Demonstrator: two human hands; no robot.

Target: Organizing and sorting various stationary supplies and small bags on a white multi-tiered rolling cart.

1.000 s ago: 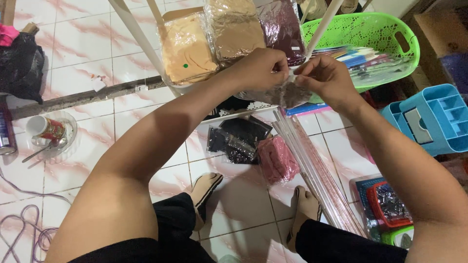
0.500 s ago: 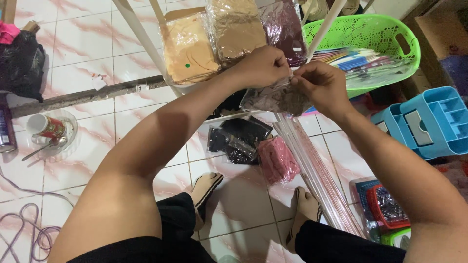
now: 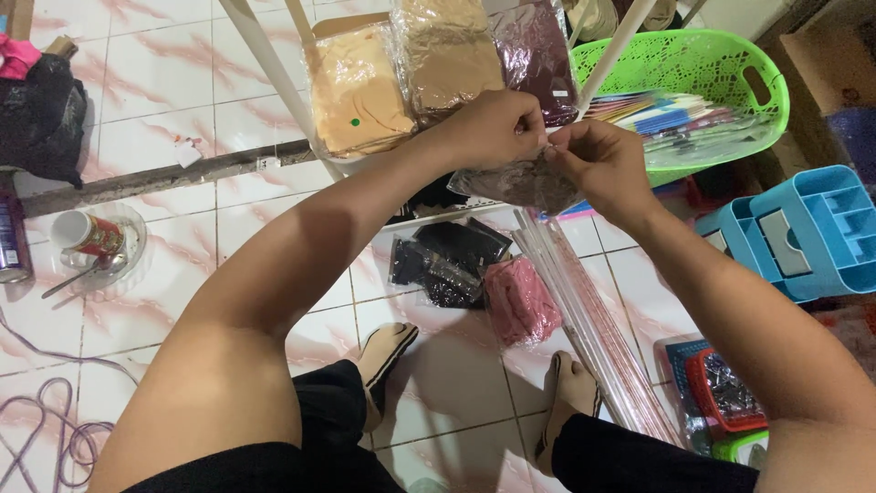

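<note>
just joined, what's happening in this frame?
A seated person holds a clear plastic packet of dark fabric between both hands, left hand and right hand pinching its top edge together. Similar packets in tan and maroon sit on a white rack just behind. On the tiled floor below lie black packets and a pink packet; a green basket stands to the right.

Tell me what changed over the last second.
Little changed. The left hand and right hand keep pinching the top edge of the clear packet of dark cloth, which now hangs a little lower and flatter beneath them. The green basket and floor packets stayed put.
</note>
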